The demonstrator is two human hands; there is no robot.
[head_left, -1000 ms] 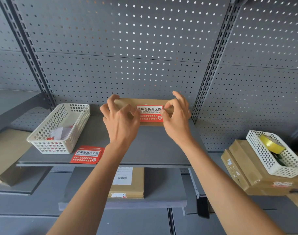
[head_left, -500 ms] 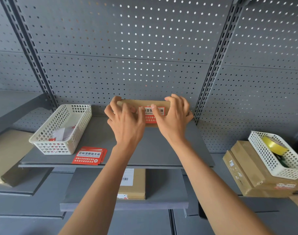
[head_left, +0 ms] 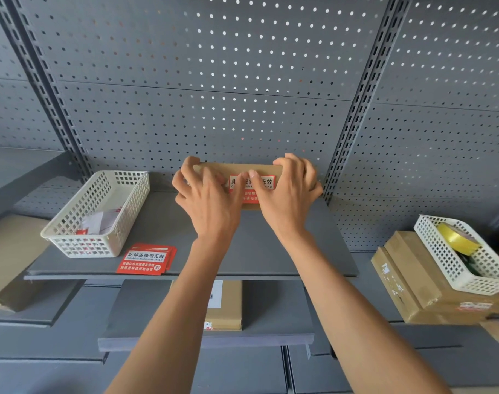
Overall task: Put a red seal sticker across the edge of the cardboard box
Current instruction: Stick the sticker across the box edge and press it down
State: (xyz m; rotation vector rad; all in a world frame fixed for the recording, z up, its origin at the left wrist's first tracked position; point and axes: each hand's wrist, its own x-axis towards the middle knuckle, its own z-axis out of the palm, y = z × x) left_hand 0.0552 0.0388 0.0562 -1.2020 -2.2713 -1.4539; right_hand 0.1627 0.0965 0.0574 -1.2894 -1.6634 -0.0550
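The box (head_left: 237, 169) sits at the back of the shelf (head_left: 242, 257), against the wall with holes (head_left: 214, 81). The sticker (head_left: 264, 183) is on the box's front. The left hand (head_left: 205, 200) and right hand (head_left: 288, 191) rest on the box, side by side. A basket (head_left: 100, 211) stands to the left on the shelf. A pile of stickers (head_left: 146, 258) lies just in front of it, near the shelf's edge. Another box (head_left: 224, 305) lies on the shelf below.

A stockroom or packing area: grey metal shelves (head_left: 185, 263) hang on slotted uprights before a perforated back panel (head_left: 214, 81), carrying taped cardboard parcels (head_left: 419, 291), white mesh baskets (head_left: 80, 240), a stack of red seal stickers (head_left: 146, 258) and yellow tape (head_left: 455, 238).
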